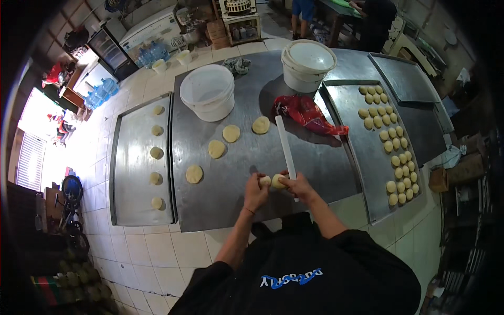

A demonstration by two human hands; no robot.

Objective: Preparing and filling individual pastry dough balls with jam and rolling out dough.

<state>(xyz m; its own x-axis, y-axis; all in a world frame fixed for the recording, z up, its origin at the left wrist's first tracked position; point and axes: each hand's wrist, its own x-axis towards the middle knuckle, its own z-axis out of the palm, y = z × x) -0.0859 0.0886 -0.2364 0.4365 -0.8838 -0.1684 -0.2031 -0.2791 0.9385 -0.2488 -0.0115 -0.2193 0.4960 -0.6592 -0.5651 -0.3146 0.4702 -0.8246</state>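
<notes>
Both hands meet at the near edge of the metal table (226,168). My left hand (255,193) is closed around a small dough ball (265,180). In my right hand (299,188) is another dough ball (279,181), held close beside the first. A long white rod (285,144) lies on the table and passes beneath my right hand. Ahead and to the left are several flattened dough rounds, among them one nearest me (194,174) and one farthest away (261,125).
A tray (128,184) with spaced dough pieces stands left; another tray (362,173) with rows of dough balls stands right. Two white buckets (214,107) (302,81), a red plastic bag (307,113) and a cloth (237,65) occupy the far side. Other people stand beyond.
</notes>
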